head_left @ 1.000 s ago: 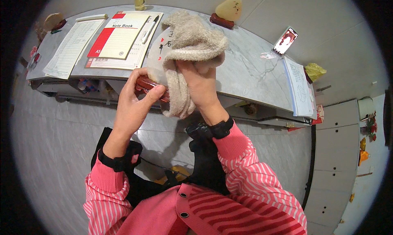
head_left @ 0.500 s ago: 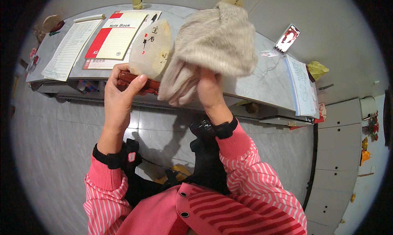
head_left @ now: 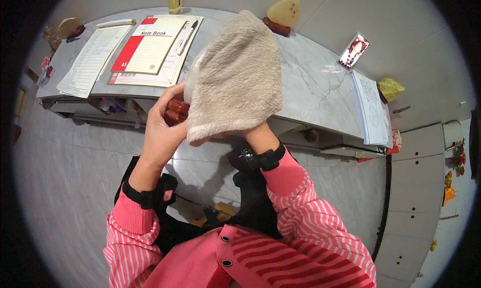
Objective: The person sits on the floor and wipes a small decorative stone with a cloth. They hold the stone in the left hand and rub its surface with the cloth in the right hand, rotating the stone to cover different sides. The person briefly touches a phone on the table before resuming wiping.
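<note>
My left hand is closed round the reddish-brown wooden base of a decorative stone. Only a thin pale edge of the stone shows; a beige towel hides the remainder. The towel hangs over the front of the stone, its lower edge by my left thumb. My right hand is under the towel and holds it against the ornament; its fingers are mostly covered. A second pale, triangular stone stands on a similar brown base at the desk's far edge.
On the grey marbled desk lie a red-and-cream notebook, a marker and a written pad. A bottle stands behind. A lit phone leans at the wall, near papers. White cabinets are at right.
The towel has swung left and down and now covers the stone's face, which showed before. The ornament has come slightly nearer the towel, and the second stone behind is uncovered.
</note>
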Action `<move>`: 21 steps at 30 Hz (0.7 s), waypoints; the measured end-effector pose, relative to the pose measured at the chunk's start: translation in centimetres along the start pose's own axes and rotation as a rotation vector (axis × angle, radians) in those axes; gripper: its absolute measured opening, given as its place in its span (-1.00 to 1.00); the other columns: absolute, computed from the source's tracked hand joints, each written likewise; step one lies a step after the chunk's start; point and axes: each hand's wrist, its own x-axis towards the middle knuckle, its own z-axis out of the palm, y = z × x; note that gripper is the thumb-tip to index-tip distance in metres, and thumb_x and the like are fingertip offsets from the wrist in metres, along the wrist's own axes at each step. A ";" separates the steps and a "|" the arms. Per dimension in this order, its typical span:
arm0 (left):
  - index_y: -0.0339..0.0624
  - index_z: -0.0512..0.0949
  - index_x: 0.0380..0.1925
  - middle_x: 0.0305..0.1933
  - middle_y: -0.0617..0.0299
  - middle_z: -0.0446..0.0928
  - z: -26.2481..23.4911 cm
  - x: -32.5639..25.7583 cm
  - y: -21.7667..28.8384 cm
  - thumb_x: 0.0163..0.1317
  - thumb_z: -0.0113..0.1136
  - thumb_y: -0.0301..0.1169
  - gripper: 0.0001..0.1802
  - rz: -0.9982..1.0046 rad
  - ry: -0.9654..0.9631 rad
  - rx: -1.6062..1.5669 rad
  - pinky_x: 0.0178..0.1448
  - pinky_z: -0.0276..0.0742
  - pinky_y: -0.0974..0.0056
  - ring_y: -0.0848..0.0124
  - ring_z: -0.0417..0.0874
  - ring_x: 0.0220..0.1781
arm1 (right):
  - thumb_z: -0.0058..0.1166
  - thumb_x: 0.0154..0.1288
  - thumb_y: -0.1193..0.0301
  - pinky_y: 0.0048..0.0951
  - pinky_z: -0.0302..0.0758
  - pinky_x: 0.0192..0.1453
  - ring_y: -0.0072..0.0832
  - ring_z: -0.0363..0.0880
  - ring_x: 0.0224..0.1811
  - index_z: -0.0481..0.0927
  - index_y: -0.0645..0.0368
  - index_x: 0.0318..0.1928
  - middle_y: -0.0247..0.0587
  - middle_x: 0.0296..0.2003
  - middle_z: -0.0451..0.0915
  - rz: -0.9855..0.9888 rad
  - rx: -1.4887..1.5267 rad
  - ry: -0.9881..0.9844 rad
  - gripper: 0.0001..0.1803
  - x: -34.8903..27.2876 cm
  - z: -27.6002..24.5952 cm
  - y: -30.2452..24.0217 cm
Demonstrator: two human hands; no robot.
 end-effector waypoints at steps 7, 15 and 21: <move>-0.25 0.43 0.17 -0.10 0.25 0.59 0.4 -0.3 -0.5 0.07 0.41 -0.42 -0.37 -0.062 -0.041 -0.105 -0.04 0.55 0.40 0.54 0.62 -0.14 | 0.11 0.34 0.24 -0.22 0.34 0.27 -0.22 0.41 0.21 0.41 0.14 0.21 -0.14 0.19 0.44 0.010 -0.088 -0.019 -0.52 -0.9 -1.3 0.3; -0.23 0.47 0.10 -0.15 0.29 0.60 0.1 -0.4 -0.8 0.18 0.24 -0.08 -0.42 -0.056 0.070 -0.195 -0.02 0.49 0.39 0.53 0.59 -0.15 | 0.11 0.34 0.22 -0.21 0.31 0.29 -0.21 0.39 0.22 0.40 0.13 0.22 -0.14 0.21 0.42 -0.003 -0.084 -0.154 -0.49 -3.5 -2.2 -1.9; -0.30 0.47 0.13 -0.06 0.24 0.58 -0.9 0.0 -0.5 0.21 0.25 -0.14 -0.42 -0.007 0.147 -0.245 0.08 0.44 0.38 0.53 0.56 -0.06 | 0.10 0.33 0.20 -0.20 0.30 0.30 -0.20 0.37 0.23 0.39 0.12 0.23 -0.14 0.22 0.40 -0.054 -0.050 -0.158 -0.48 -1.1 1.4 -0.9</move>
